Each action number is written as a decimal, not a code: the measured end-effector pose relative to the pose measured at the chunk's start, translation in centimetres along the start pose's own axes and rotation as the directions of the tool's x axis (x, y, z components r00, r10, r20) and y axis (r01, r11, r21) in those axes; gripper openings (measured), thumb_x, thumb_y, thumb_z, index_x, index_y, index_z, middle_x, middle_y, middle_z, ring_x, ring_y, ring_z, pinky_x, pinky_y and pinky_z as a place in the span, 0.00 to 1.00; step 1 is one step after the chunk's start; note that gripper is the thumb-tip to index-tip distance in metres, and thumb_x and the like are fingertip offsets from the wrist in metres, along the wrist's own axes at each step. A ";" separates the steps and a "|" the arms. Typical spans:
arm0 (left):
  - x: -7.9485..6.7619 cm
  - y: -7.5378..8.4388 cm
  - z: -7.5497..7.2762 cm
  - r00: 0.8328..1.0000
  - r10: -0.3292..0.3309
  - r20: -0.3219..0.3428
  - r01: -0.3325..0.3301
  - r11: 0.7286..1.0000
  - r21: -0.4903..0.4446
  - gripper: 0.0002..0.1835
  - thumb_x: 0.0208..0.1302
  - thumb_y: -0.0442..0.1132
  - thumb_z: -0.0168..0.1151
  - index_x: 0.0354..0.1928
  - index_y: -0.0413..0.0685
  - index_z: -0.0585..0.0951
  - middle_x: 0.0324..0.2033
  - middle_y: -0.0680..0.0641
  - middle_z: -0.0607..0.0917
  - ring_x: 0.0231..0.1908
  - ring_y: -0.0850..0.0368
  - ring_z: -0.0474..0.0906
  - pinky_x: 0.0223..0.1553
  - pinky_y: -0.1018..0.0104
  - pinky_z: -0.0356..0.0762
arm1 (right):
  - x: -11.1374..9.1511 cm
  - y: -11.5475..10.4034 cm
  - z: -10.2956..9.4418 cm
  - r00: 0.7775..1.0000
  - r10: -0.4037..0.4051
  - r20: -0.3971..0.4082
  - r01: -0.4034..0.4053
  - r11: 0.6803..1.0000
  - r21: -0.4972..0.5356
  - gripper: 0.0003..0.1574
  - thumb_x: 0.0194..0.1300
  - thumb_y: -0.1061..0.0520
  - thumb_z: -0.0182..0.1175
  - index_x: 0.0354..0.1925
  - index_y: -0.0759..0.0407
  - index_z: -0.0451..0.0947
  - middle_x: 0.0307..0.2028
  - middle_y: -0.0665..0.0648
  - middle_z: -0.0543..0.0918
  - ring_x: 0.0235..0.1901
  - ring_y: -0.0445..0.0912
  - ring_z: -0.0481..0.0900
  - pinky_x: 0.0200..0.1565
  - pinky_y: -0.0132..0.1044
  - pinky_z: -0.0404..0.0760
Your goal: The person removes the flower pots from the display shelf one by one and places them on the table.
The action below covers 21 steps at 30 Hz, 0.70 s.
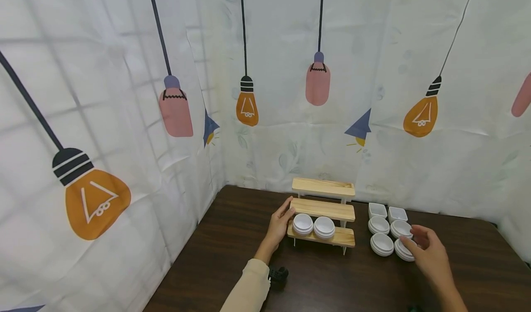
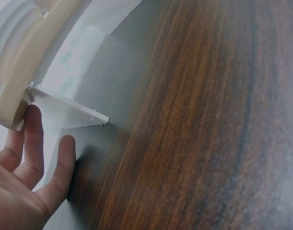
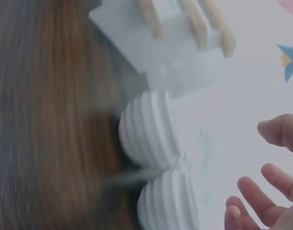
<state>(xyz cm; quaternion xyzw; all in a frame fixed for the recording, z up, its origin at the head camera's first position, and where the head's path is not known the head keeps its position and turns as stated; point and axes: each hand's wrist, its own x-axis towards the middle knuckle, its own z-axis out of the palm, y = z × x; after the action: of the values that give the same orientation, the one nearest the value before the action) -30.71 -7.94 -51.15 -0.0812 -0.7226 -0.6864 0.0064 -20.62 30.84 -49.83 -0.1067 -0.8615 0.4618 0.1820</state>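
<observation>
A three-tier wooden stand (image 1: 323, 209) with light boards has two stacks of round white bowls (image 1: 303, 224) on its lowest board. My left hand (image 1: 279, 224) is at the stand's left end, its fingertips touching the wood; in the left wrist view one finger (image 2: 33, 127) meets a board's end. To the right, more stacked round white bowls (image 1: 381, 244) sit on the table. Over the nearest right stack (image 1: 404, 251) is my right hand (image 1: 429, 252), thumb and fingers spread apart. Nothing lies between them in the right wrist view, where ribbed stacks (image 3: 151, 129) stand beside the hand.
Two square white dishes (image 1: 377, 210) stand behind the round bowls. A dark wood-grain table (image 1: 232, 238) carries everything. Behind it hangs a pale curtain (image 1: 274, 155) printed with lamps. A small black object (image 1: 279, 275) is by my left wrist.
</observation>
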 end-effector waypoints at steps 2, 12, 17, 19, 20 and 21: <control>0.1 -0.2 0.0 1.000 0.000 -0.003 0.000 1.000 0.001 0.26 0.80 0.44 0.53 0.76 0.58 0.69 0.74 0.46 0.71 0.60 0.51 0.76 0.66 0.47 0.72 | -0.1 -0.7 0.3 0.999 -0.034 0.006 0.034 0.999 0.024 0.35 0.69 0.49 0.68 0.65 0.67 0.70 0.41 0.21 0.70 0.42 0.19 0.67 0.42 0.14 0.68; 1.1 -2.4 0.1 1.000 0.008 -0.024 -0.008 1.000 0.013 0.26 0.78 0.52 0.54 0.75 0.67 0.69 0.73 0.49 0.72 0.57 0.58 0.77 0.62 0.54 0.74 | -1.0 -4.4 2.9 0.986 -0.159 0.043 0.154 0.983 0.097 0.28 0.69 0.55 0.68 0.62 0.64 0.73 0.44 0.26 0.75 0.43 0.21 0.73 0.45 0.16 0.73; 1.1 -2.4 0.0 1.000 -0.001 -0.026 0.001 1.000 0.012 0.26 0.77 0.53 0.56 0.74 0.68 0.70 0.71 0.50 0.75 0.54 0.60 0.77 0.61 0.59 0.73 | -1.5 -5.3 4.6 0.978 -0.173 0.113 0.159 0.980 0.123 0.27 0.70 0.56 0.67 0.62 0.64 0.73 0.50 0.47 0.81 0.45 0.27 0.76 0.45 0.19 0.75; 1.0 -2.3 0.0 1.000 0.005 -0.026 -0.004 1.000 0.021 0.26 0.77 0.53 0.55 0.75 0.67 0.70 0.69 0.48 0.78 0.54 0.60 0.78 0.61 0.58 0.73 | -1.6 -5.5 5.4 0.974 -0.180 0.140 0.161 0.978 0.136 0.26 0.70 0.56 0.67 0.62 0.64 0.74 0.52 0.54 0.82 0.45 0.30 0.78 0.45 0.21 0.76; 1.0 -2.3 0.0 1.000 0.005 -0.026 -0.004 1.000 0.024 0.27 0.77 0.53 0.55 0.75 0.67 0.70 0.68 0.48 0.78 0.54 0.60 0.78 0.61 0.58 0.73 | -1.7 -5.6 5.8 0.971 -0.183 0.153 0.163 0.977 0.137 0.26 0.70 0.56 0.67 0.62 0.63 0.74 0.52 0.56 0.82 0.46 0.30 0.78 0.45 0.22 0.77; 1.0 -2.2 0.0 1.000 0.005 -0.026 -0.004 1.000 0.025 0.27 0.77 0.53 0.55 0.75 0.67 0.70 0.67 0.47 0.79 0.54 0.60 0.78 0.61 0.57 0.74 | -1.7 -5.7 6.1 0.969 -0.187 0.164 0.164 0.976 0.142 0.26 0.69 0.56 0.68 0.62 0.63 0.74 0.53 0.58 0.82 0.46 0.31 0.78 0.45 0.23 0.77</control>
<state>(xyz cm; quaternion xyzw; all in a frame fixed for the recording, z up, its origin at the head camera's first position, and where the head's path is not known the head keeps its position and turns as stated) -31.96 -7.88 -53.25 -0.0737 -0.7309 -0.6783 0.0183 -21.66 22.46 -48.57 0.0230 -0.8489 0.5057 0.1517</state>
